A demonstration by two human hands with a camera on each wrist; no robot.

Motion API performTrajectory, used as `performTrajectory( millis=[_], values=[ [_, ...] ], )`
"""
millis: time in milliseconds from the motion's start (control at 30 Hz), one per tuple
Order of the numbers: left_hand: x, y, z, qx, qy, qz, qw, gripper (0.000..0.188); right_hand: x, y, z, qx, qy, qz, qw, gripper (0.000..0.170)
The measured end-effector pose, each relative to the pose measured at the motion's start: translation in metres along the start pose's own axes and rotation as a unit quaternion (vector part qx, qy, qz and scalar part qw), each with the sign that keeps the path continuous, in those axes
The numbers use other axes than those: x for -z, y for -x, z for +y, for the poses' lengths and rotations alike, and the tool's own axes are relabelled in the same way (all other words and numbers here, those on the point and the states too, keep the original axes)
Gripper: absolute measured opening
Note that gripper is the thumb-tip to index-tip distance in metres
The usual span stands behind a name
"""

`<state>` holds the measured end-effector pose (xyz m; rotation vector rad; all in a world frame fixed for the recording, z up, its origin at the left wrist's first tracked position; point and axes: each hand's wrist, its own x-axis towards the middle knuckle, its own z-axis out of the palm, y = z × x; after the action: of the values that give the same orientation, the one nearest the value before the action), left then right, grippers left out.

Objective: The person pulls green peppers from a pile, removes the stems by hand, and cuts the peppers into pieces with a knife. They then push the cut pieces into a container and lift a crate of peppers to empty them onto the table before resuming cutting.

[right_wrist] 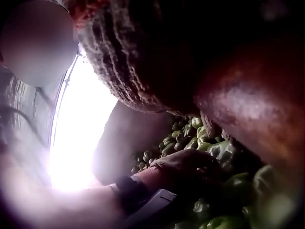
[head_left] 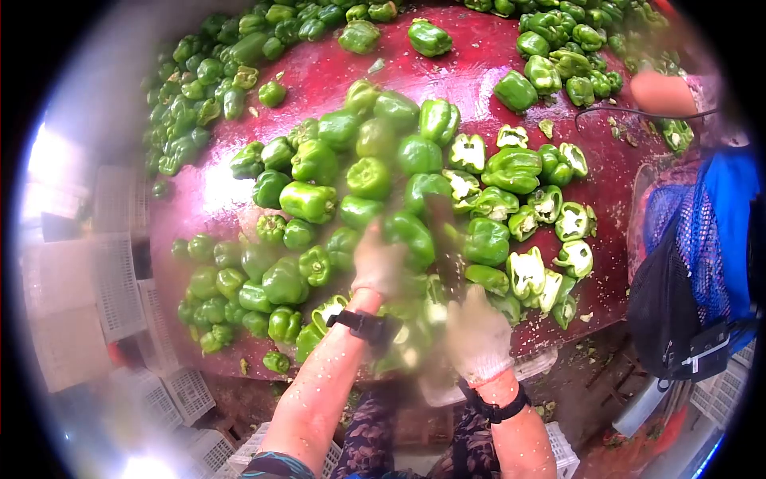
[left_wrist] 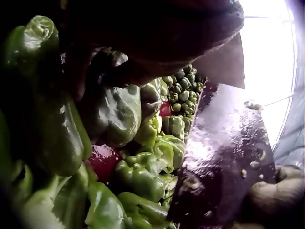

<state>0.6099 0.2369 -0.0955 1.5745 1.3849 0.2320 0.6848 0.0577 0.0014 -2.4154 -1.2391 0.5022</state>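
My right hand (head_left: pixel 479 335), in a pale knit glove, grips a broad-bladed knife. The knife's blade (left_wrist: pixel 219 157) is wet and flecked with pepper bits; in the head view it points up and away among the peppers. My gloved left hand (head_left: pixel 381 259) is blurred in the head view, left of the blade. In the left wrist view its fingers curl over a whole green bell pepper (left_wrist: pixel 114 117), partly hidden in shadow. Whole bell peppers (head_left: pixel 311 201) lie around and beyond the left hand. Halved bell peppers (head_left: pixel 527 271) with pale insides lie right of the knife.
The peppers lie on a red table (head_left: pixel 471 64), with further heaps of peppers (head_left: pixel 199 88) at its far left and far right. White plastic crates (head_left: pixel 120 279) stand at the left. Another person's arm (head_left: pixel 662 93) reaches in at upper right, above a blue mesh bag (head_left: pixel 706 231).
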Motion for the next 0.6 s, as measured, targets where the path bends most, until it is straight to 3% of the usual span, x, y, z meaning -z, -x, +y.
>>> performTrajectory(
  millis=[133, 233, 433, 600],
  values=[
    [-0.001, 0.0, -0.002, 0.021, 0.062, -0.003, 0.998, 0.065, 0.024, -0.028, -0.024, -0.036, -0.003, -0.037, 0.999, 0.016],
    [0.001, -0.001, -0.001, -0.049, -0.025, 0.009, 0.998, 0.064, -0.002, -0.05, -0.013, -0.023, 0.038, -0.123, 0.991, 0.018],
    [0.003, -0.001, 0.014, 0.023, -0.005, -0.021, 1.0, 0.066, 0.019, -0.083, -0.009, -0.064, -0.018, -0.254, 0.965, 0.023],
    [0.003, -0.007, 0.002, -0.026, -0.002, -0.02, 0.999, 0.067, -0.005, -0.099, 0.001, -0.044, -0.016, -0.266, 0.963, 0.023]
  ],
)
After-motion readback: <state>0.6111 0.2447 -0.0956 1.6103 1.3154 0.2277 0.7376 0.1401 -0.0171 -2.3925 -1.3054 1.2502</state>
